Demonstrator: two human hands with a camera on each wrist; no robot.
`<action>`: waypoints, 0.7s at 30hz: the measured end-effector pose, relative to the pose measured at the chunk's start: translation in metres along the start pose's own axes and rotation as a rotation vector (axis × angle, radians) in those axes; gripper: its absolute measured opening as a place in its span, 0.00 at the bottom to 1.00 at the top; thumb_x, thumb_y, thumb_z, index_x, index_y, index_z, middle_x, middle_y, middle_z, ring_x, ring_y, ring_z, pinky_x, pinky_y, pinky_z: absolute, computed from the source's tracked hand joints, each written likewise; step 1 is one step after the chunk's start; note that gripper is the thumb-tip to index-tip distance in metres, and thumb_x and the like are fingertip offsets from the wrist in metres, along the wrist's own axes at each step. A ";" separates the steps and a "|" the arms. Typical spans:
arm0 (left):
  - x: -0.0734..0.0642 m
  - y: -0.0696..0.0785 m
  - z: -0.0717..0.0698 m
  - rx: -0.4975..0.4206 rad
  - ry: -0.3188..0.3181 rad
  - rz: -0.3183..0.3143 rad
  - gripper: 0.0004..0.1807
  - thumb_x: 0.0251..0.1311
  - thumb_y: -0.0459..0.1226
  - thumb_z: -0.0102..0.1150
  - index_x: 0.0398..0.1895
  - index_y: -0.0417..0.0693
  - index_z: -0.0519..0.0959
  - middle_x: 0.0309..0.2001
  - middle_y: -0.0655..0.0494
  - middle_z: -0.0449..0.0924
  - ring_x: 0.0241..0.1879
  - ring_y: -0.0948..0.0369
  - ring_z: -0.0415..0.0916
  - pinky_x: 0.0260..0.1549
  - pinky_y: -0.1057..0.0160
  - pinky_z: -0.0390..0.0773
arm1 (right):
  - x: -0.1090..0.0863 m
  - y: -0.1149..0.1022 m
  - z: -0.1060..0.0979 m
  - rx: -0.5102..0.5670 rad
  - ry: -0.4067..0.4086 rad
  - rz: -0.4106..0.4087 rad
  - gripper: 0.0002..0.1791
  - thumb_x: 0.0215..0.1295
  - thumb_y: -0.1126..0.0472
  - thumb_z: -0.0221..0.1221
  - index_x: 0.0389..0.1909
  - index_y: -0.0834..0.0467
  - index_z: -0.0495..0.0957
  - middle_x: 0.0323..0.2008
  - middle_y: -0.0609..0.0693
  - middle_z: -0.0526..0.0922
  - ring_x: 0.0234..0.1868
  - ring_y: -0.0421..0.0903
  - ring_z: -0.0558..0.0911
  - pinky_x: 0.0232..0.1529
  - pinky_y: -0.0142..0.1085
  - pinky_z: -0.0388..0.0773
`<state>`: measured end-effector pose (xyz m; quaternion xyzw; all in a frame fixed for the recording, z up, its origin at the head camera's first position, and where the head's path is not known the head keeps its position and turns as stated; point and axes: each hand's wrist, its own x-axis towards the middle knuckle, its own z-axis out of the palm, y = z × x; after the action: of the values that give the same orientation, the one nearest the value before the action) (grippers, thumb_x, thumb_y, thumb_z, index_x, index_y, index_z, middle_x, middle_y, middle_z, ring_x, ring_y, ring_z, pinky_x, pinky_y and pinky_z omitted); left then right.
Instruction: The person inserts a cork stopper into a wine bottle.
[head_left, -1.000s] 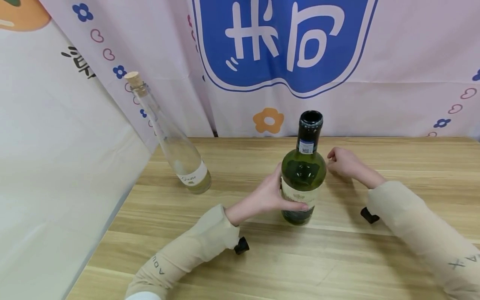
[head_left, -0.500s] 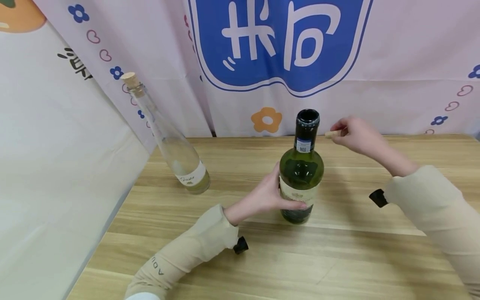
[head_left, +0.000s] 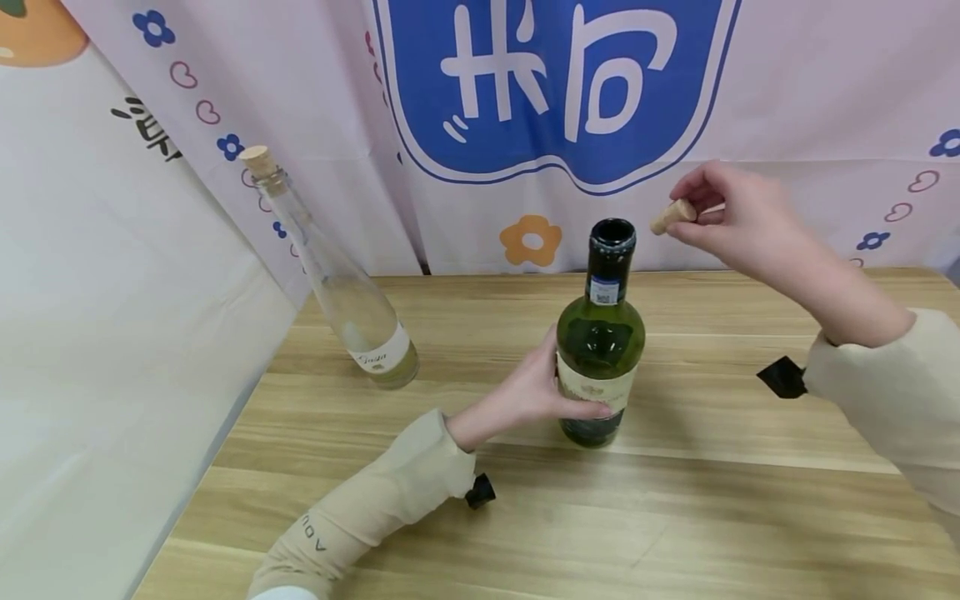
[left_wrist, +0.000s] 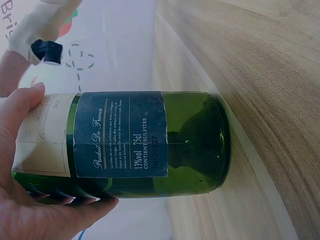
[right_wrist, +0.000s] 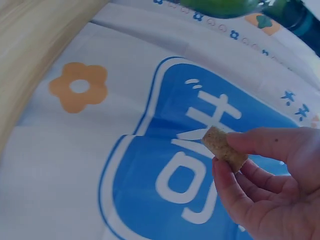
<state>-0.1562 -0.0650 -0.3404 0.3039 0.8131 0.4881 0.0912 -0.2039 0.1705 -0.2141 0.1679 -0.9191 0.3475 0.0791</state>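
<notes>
A green wine bottle (head_left: pixel 600 337) stands upright on the wooden table, its dark mouth uncovered. My left hand (head_left: pixel 536 387) grips its lower body, the thumb across the cream label; the left wrist view shows the fingers curled behind the glass and a dark blue back label (left_wrist: pixel 122 135). Up and to the right of the bottle mouth, my right hand (head_left: pixel 742 208) pinches a cork (head_left: pixel 673 217) between thumb and fingertips. In the right wrist view the cork (right_wrist: pixel 224 148) is a short tan cylinder with both ends showing, and the bottle (right_wrist: pixel 225 7) appears along the top edge.
A tall clear bottle (head_left: pixel 352 300) with a cork stopper (head_left: pixel 258 161) in its neck stands at the left of the table (head_left: pixel 570 533). Behind the table hangs a pale printed cloth (head_left: pixel 465 225) with a blue emblem. Another white cloth (head_left: pixel 112 358) hangs along the left side.
My right hand has risen from the tabletop beside the bottle, bringing the cork up to just above mouth height. The left hand keeps its grip and the green bottle stays in place.
</notes>
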 end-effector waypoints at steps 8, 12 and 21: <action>-0.001 0.000 0.000 0.009 -0.005 -0.014 0.53 0.37 0.37 0.75 0.65 0.56 0.50 0.54 0.58 0.72 0.54 0.64 0.68 0.54 0.62 0.67 | -0.010 -0.025 -0.013 0.062 0.141 -0.104 0.17 0.58 0.63 0.60 0.48 0.63 0.74 0.40 0.52 0.77 0.34 0.26 0.74 0.36 0.14 0.69; 0.000 -0.001 0.000 0.011 0.000 0.007 0.53 0.36 0.37 0.75 0.65 0.55 0.50 0.54 0.57 0.72 0.54 0.64 0.67 0.54 0.62 0.67 | -0.013 -0.032 -0.015 0.076 0.213 -0.181 0.17 0.58 0.62 0.60 0.49 0.60 0.76 0.40 0.46 0.78 0.38 0.28 0.76 0.40 0.17 0.71; 0.001 -0.003 0.000 0.018 0.004 0.032 0.54 0.36 0.35 0.75 0.65 0.54 0.49 0.54 0.56 0.71 0.55 0.63 0.67 0.54 0.61 0.66 | -0.021 -0.053 -0.012 0.077 0.328 -0.371 0.18 0.57 0.67 0.60 0.51 0.58 0.76 0.42 0.49 0.79 0.43 0.36 0.79 0.41 0.22 0.74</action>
<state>-0.1577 -0.0654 -0.3429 0.3167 0.8126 0.4829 0.0789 -0.1647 0.1465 -0.1776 0.2779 -0.8334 0.3846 0.2833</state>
